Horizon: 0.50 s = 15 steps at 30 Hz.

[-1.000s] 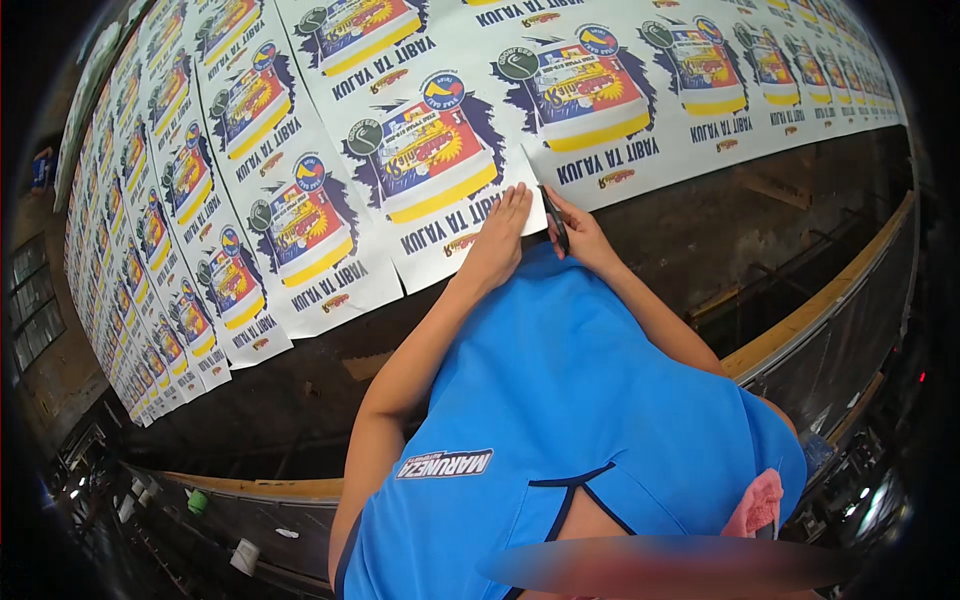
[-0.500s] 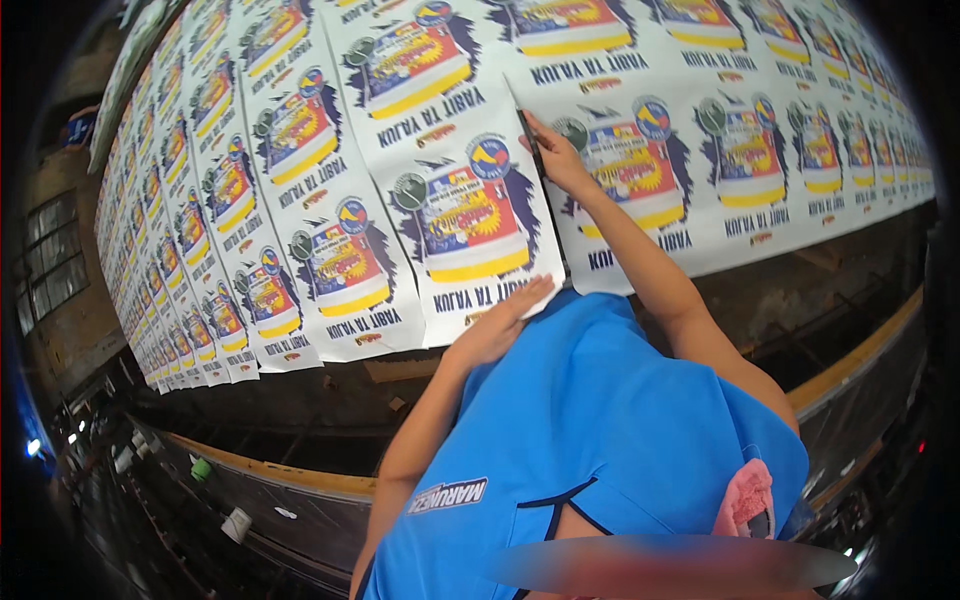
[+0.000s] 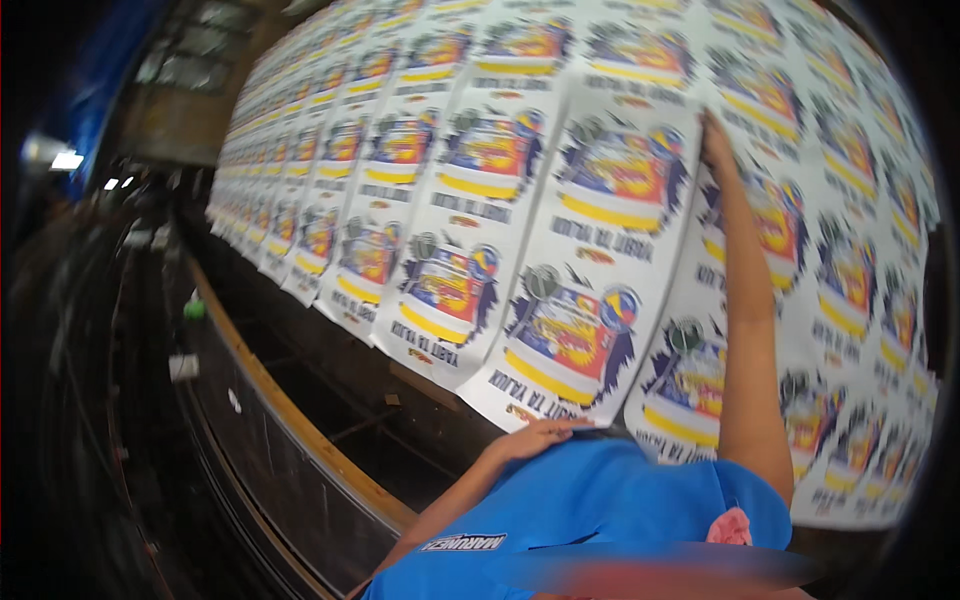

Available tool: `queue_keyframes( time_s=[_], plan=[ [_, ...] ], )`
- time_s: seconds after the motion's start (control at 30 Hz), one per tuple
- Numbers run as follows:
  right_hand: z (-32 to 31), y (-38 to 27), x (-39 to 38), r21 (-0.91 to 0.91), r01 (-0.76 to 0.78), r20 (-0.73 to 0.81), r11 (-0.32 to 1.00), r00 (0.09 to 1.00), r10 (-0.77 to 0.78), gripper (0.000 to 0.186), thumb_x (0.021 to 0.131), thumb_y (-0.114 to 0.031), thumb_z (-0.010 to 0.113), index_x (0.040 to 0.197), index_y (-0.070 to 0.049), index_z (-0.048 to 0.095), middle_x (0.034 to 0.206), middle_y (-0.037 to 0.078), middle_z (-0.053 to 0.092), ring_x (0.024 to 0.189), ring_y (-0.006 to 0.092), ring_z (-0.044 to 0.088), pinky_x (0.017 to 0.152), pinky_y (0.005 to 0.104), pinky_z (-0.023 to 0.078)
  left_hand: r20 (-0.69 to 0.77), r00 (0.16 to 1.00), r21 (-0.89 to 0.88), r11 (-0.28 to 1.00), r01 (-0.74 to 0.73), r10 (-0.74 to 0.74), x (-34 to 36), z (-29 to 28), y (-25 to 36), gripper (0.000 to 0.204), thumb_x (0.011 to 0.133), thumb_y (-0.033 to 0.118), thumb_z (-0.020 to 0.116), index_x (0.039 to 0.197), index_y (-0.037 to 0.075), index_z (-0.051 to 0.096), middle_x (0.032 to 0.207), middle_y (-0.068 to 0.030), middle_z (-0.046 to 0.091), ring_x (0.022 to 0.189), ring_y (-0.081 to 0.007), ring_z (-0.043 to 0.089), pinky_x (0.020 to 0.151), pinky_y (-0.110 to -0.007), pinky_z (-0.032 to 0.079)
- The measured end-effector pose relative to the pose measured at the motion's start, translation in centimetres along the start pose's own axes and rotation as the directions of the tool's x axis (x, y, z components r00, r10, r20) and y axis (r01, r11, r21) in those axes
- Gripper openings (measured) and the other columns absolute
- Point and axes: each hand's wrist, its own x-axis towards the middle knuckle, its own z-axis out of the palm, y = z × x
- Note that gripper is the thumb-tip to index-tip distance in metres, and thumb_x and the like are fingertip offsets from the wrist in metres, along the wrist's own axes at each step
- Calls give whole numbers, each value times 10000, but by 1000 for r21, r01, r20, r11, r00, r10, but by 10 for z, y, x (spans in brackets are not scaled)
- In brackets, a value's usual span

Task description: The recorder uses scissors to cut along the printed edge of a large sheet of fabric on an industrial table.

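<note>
A large white sheet covered with rows of repeated colourful prints spreads out before me. Long cuts split it into strips at the near side. My left hand lies flat at the near edge of one strip, fingers stretched out and touching it, close to my blue shirt. Far ahead, my right hand rests at the upper end of the gap beside this strip. Its fingers are curled and blurred; the slim black tool seen in them earlier is hard to make out now.
Below the sheet's near edge runs a dark frame with a yellowish wooden rail. Left of it are a small green object and a white piece. A blue covering hangs at the far left, near bright lights.
My right hand has moved farther forward along the sheet, its arm now stretched out. The view has turned, so the strips slant differently. My left hand stays at the near edge.
</note>
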Motion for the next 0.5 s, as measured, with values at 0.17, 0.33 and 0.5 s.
queue_keyframes(
  time_s=[0.17, 0.33, 0.5],
  plan=[
    [116, -37, -25, 283, -320, 210, 904, 941, 266, 468, 988, -262, 585, 1418, -94, 508, 772, 26, 630, 555, 106, 561, 469, 246, 407, -244, 965, -27, 996, 88, -92, -24, 15, -20, 444, 1053, 266, 447, 1475, 130, 476, 1527, -157, 436, 1432, -290, 367, 1187, -364, 244],
    [79, -49, -98, 416, -255, 165, 873, 965, 203, 421, 998, -74, 492, 1418, -101, 489, 766, 22, 601, 530, 103, 516, 451, 243, 404, -287, 947, -3, 989, 148, -143, -24, 8, 2, 500, 1032, 402, 490, 1449, 125, 508, 1472, -145, 506, 1373, -282, 452, 1157, -368, 303],
    [1, -55, -226, 571, -317, 93, 757, 941, 324, 412, 1025, -66, 426, 1421, -155, 499, 773, -5, 558, 550, 74, 484, 443, 206, 402, -542, 825, 314, 949, 26, 156, -23, 2, -22, 585, 988, 506, 515, 1420, 112, 514, 1535, -143, 423, 1435, -315, 366, 1190, -445, 235]
  ],
)
